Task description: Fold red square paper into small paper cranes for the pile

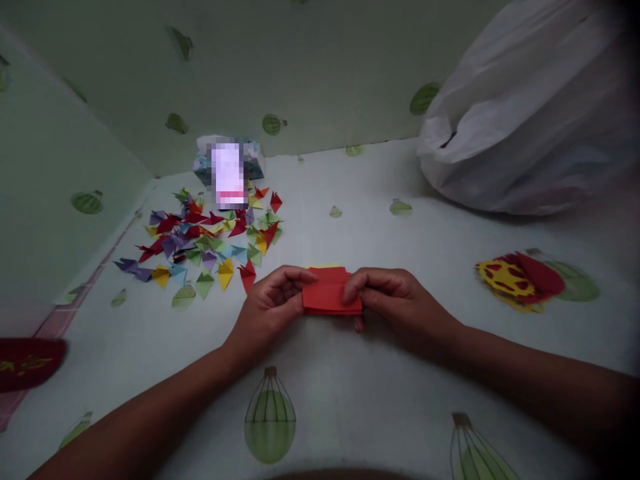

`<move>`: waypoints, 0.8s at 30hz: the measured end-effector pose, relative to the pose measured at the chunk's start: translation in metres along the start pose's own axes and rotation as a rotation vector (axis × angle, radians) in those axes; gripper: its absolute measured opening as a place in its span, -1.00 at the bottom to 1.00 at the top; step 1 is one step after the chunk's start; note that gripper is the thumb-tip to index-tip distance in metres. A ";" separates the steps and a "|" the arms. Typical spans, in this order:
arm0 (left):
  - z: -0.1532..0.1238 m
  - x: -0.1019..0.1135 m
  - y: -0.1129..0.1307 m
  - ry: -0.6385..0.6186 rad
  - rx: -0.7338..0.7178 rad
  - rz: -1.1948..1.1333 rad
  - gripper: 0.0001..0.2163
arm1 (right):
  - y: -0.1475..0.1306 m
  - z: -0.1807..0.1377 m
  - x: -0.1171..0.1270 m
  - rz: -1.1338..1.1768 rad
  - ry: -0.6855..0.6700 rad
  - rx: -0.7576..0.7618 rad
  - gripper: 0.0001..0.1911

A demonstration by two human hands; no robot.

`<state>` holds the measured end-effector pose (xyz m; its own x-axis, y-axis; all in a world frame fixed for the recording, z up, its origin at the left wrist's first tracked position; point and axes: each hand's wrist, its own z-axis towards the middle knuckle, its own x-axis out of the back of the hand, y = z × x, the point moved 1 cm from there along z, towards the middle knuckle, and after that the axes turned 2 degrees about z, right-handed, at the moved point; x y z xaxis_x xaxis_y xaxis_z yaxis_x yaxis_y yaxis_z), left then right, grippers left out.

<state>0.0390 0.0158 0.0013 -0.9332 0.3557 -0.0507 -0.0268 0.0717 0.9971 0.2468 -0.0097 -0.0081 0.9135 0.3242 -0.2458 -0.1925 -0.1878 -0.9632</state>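
Note:
Between my two hands is a piece of red paper, folded over, with more red and a sliver of yellow showing behind its far edge. My left hand pinches its left side between thumb and fingers. On the right side, my right hand grips the same paper, its index finger lying over the front and a fingertip showing below. Beyond my left hand lies a heap of small folded paper pieces in red, purple, yellow, green, blue and orange.
A tissue box stands behind the heap, with a lit, pixelated screen before it. A white plastic bag bulges at the back right. Red and yellow cut-out pieces lie right; a dark red item sits at the left edge.

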 end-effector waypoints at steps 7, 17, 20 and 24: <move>-0.001 -0.001 0.004 0.001 0.047 0.104 -0.94 | -0.003 -0.001 0.000 -0.100 -0.010 0.025 -0.85; -0.001 0.000 0.005 0.003 0.016 0.203 -0.90 | -0.008 0.000 0.002 -0.309 -0.054 0.103 -0.85; -0.001 0.001 0.006 -0.007 -0.023 0.251 -0.86 | -0.009 0.000 0.002 -0.323 -0.037 0.094 -0.85; -0.003 0.002 0.008 -0.032 -0.071 0.299 -0.84 | -0.009 0.001 0.001 -0.340 -0.025 0.099 -0.85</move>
<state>0.0358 0.0139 0.0096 -0.8917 0.3805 0.2450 0.2213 -0.1056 0.9695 0.2492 -0.0070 0.0006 0.9226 0.3753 0.0896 0.0865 0.0252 -0.9959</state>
